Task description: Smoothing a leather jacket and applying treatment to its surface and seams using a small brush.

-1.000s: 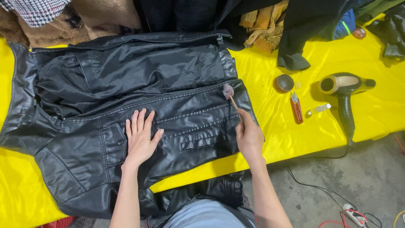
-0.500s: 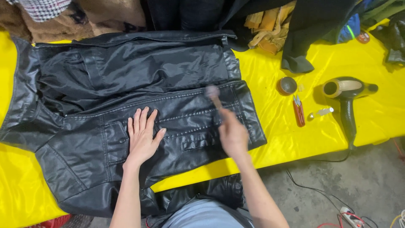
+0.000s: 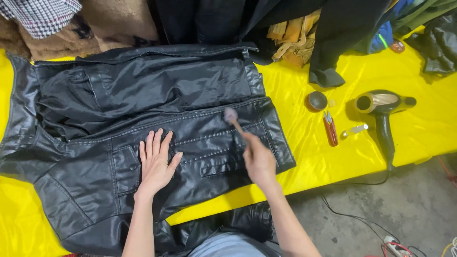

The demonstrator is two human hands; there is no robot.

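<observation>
1. Since a moment ago, the right hand point(image 3: 258, 161) has slid left along the jacket, from its right edge toward the middle, and the brush head now sits farther in from that edge; the left hand has stayed flat where it was.
2. Right hand: fingers closed around the handle of a small brush point(image 3: 232, 117), which points toward 11 o'clock from the fist. Its rounded head looks to be touching the jacket just below the zip seam, though blur makes contact hard to confirm.
3. Left hand point(image 3: 155, 163): open, fingers spread, palm pressed flat on the jacket beside a small snap pocket, holding nothing.
4. Black leather jacket point(image 3: 143, 90): spread across the yellow table cover point(image 3: 333, 162), filling the left and middle of the table, its lower hem hanging over the near edge at 6 o'clock.
5. At 3 o'clock from the brush, well apart from the jacket, lie a small round tin point(image 3: 316, 101), red-handled snips point(image 3: 329, 128) just below it, and a small pale tube point(image 3: 358, 129) beside them.
6. Farther toward 3 o'clock rests a black hair dryer point(image 3: 383, 107), nozzle facing left and handle pointing toward the near edge, with a cord trailing onto the concrete floor point(image 3: 404, 204).
7. At 12 o'clock, along the far edge, dark clothes point(image 3: 333, 28), a tan fleecy garment point(image 3: 114, 19) and a checked fabric point(image 3: 40, 14) are heaped.
</observation>
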